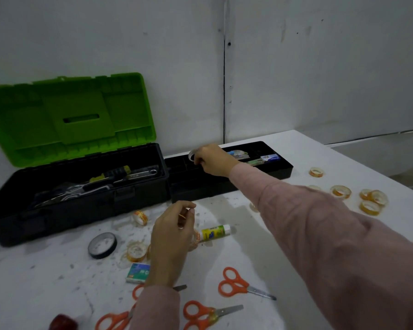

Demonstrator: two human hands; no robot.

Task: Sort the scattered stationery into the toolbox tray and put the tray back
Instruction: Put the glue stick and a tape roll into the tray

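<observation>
Clear tape roll [191, 155] in right hand [212, 160]

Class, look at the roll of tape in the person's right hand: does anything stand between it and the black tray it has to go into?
Nothing visible does. The right hand holds the tape roll directly over the open black tray; the compartments beneath look dark and unoccupied, and the items already in the tray lie further to the right.

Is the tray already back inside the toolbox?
No, the black tray sits on the table to the right of the open toolbox, with the right hand reaching over it.
</observation>
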